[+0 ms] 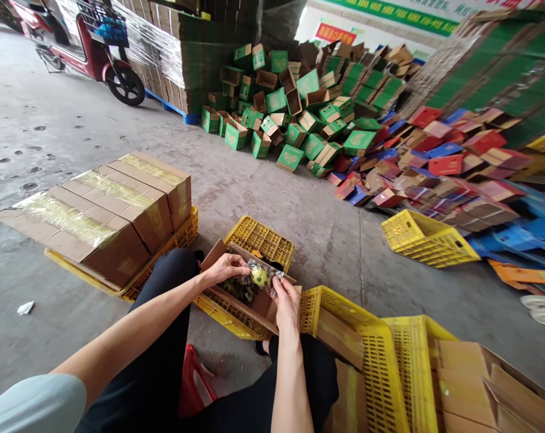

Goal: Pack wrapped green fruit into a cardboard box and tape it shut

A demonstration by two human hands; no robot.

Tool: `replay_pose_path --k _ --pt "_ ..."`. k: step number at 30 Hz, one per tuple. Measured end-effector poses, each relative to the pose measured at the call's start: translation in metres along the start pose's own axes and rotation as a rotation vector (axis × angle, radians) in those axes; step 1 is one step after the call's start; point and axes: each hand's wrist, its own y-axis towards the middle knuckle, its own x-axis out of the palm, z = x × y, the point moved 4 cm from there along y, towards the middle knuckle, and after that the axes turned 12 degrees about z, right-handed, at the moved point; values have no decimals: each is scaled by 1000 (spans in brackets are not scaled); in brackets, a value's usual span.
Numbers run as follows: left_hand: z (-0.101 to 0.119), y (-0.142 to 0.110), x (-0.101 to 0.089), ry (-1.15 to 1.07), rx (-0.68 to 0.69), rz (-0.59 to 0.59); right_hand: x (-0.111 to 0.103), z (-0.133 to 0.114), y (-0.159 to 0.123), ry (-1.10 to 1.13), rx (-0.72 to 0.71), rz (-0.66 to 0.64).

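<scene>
free: floor [317,201] ahead | blocked: taped cartons [114,198] left, crates [383,373] right, open carton [267,305] below

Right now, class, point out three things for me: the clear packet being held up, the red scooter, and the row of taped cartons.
Clear packet [260,275]: head view, on its yellow-green contents.
Red scooter [89,47]: head view, on its front panel.
Taped cartons [115,191]: head view, on the middle carton's tape.

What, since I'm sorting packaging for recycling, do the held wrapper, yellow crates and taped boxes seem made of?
Wrapper: probably thin plastic film; clear, glossy and crinkled, showing its contents.
Yellow crates: likely moulded hard plastic; evenly coloured, with regular openings.
Taped boxes: matt brown cardboard, judging by flat, folded panels, under shiny tape.
</scene>
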Motion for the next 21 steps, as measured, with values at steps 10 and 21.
replay_pose_path --k 10,21 --pt "0 1 -1 21 14 -2 0 -2 -1 -21 5 -17" --pt "6 -13 7 22 -79 -227 1 0 1 -82 -116 -68"
